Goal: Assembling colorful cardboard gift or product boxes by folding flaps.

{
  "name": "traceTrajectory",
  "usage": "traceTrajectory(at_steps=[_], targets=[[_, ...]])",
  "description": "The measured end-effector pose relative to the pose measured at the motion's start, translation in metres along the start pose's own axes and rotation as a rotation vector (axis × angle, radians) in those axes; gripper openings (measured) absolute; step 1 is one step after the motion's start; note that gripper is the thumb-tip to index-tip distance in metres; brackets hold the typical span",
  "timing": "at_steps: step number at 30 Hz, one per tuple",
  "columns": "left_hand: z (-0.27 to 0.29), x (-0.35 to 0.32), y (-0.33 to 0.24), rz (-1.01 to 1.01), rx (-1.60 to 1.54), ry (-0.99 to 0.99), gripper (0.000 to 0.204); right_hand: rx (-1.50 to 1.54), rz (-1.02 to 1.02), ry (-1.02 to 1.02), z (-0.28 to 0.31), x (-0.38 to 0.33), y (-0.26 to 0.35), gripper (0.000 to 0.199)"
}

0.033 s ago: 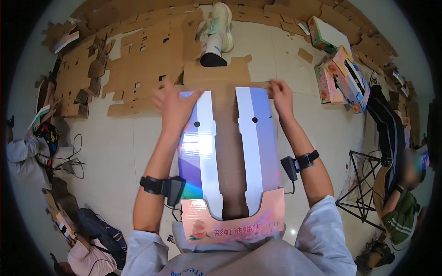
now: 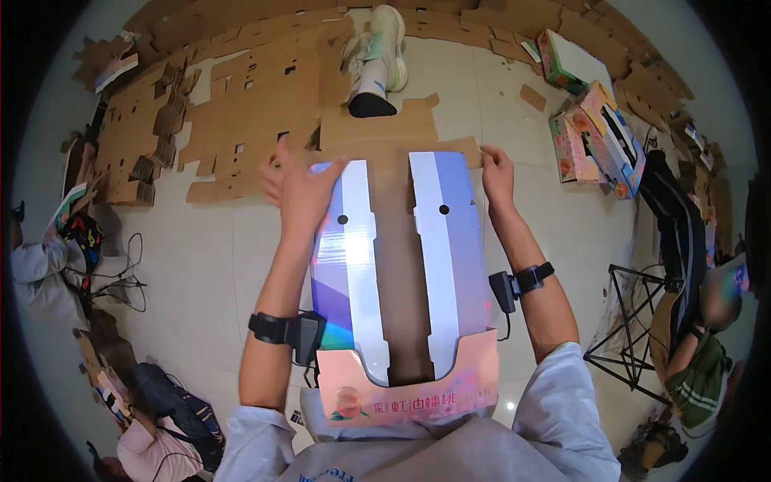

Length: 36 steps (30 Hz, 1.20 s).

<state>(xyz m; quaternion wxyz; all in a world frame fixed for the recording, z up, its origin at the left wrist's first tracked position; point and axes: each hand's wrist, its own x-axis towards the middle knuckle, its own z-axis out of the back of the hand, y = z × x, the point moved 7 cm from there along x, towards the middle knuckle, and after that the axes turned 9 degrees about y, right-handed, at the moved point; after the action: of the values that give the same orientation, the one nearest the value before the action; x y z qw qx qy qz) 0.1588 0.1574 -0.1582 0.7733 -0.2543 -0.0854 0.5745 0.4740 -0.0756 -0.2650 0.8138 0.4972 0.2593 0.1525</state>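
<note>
A partly folded fruit carton (image 2: 341,265) lies in front of me, with a brown inside, two blue-and-white long sides and a peach-coloured near panel (image 2: 409,402). A long gap runs between the inner white flaps. At its far end a brown end flap (image 2: 393,154) spreads sideways past the blue sides. My left hand (image 2: 305,189) is at the far left corner, thumb against the carton's edge and the other fingers spread apart. On the far right, my right hand (image 2: 498,177) has its fingers closed at the right end of the brown flap.
Flattened brown cardboard (image 2: 257,104) covers the floor ahead, where a foot in a pale shoe (image 2: 387,52) rests. Finished-looking cartons (image 2: 606,140) stand at far right. A black folding frame (image 2: 630,321) is on the right, cables (image 2: 128,277) on the left. Other people sit at both sides.
My right hand has shifted slightly right and its fingers have closed in at the flap's end. My left hand has moved slightly left, its fingers spreading.
</note>
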Motion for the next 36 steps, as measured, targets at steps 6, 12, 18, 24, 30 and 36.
traceTrajectory(at_steps=[6, 12, 18, 24, 30, 36], targets=[[-0.028, 0.000, 0.061, 0.340, -0.573, 0.152, 0.141, 0.894, -0.414, 0.665, -0.060, -0.010, -0.026, 0.090], [-0.022, -0.004, 0.052, 0.294, -0.671, 0.181, 0.141, 0.851, -0.269, 0.890, -0.080, -0.030, 0.060, 0.089], [-0.020, -0.016, 0.025, 0.032, -0.841, 0.271, 0.095, 0.767, -0.090, 0.858, -0.058, -0.046, 0.076, 0.074], [-0.035, -0.015, 0.012, 0.134, -1.025, 0.535, 0.062, 0.490, -0.228, 0.760, -0.033, -0.017, 0.073, 0.058], [-0.021, -0.018, -0.003, 0.084, -1.066, 0.433, 0.071, 0.259, -0.171, 0.599, -0.014, -0.012, 0.088, 0.055], [0.001, -0.020, -0.022, -0.150, -1.071, 0.520, 0.067, 0.522, -0.111, 0.698, -0.002, -0.028, 0.102, 0.052]])
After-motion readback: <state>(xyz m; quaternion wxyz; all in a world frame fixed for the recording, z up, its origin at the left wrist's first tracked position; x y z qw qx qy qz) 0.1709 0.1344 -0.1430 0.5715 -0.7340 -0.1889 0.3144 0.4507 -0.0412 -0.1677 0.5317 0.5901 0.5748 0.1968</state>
